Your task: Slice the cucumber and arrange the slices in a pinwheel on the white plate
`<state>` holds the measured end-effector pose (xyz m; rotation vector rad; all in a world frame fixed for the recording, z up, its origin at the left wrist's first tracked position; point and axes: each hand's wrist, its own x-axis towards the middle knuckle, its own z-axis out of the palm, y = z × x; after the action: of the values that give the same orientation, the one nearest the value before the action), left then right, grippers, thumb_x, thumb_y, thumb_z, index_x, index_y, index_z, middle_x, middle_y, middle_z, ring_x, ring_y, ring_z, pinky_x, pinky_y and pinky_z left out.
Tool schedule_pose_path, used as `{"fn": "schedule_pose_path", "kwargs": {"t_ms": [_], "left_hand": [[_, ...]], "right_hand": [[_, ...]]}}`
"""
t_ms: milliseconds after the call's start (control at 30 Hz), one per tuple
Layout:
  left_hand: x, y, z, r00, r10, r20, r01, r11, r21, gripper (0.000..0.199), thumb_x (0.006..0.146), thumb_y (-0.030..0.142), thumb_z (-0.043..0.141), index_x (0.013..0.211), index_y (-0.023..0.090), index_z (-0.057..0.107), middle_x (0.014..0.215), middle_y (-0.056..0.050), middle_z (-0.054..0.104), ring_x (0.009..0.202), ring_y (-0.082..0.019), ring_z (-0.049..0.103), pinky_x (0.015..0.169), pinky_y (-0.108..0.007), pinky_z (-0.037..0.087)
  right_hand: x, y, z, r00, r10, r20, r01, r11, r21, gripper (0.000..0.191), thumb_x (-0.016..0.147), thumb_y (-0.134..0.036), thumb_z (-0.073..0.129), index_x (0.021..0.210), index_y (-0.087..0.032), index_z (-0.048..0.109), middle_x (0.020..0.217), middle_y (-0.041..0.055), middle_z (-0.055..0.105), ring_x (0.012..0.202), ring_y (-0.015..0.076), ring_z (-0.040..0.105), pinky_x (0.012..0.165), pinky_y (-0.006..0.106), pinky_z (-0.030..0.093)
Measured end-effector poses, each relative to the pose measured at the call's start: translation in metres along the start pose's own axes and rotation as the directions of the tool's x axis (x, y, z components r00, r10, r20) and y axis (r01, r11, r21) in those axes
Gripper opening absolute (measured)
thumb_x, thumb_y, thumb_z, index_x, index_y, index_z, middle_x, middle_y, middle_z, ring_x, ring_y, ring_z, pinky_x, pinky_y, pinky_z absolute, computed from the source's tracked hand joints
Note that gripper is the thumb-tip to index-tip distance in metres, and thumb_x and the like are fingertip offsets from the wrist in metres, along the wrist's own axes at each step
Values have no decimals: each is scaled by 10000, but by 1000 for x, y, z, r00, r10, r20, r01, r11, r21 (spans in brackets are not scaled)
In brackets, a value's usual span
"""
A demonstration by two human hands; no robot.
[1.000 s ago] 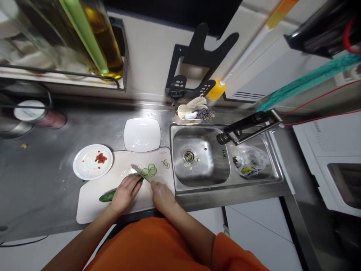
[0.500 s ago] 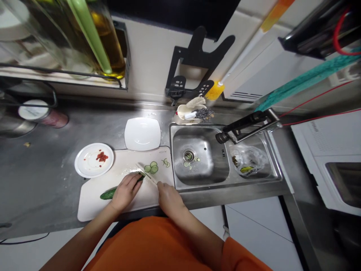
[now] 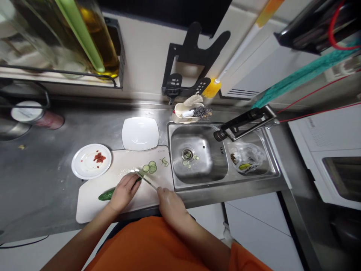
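Note:
A white cutting board lies on the steel counter left of the sink. On it my left hand is closed over a green cucumber, whose left end sticks out past the palm. My right hand grips a knife, its blade angled up and left to the cucumber's cut end beside my left fingertips. Several round cucumber slices lie just beyond the blade, and thin green strips lie to their right.
Behind the board stands an empty white square plate; a round plate with red pieces is at the left. The sink, holding a few slices, adjoins the board under a black faucet. A plastic bag lies further right.
The knife and my right hand have shifted slightly, with the blade now lower against the cucumber's end. The whole view has moved a little. My left hand keeps its hold.

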<state>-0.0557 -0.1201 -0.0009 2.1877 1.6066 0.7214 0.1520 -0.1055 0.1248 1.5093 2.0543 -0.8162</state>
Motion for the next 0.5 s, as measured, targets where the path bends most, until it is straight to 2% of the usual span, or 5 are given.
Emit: {"fn": "schedule_pose_path", "kwargs": {"t_ms": [500], "left_hand": [[0, 0, 0, 1000, -6, 4, 6, 1000, -7, 227, 893, 277, 524, 1084, 183, 603, 1027, -90, 675, 1040, -224, 610, 947, -385, 497]], "right_hand": [[3, 1, -6, 1000, -29, 7, 29, 1000, -11, 285, 901, -28, 346, 1011, -180, 560, 893, 83, 668, 829, 224, 659, 614, 258, 459]]}}
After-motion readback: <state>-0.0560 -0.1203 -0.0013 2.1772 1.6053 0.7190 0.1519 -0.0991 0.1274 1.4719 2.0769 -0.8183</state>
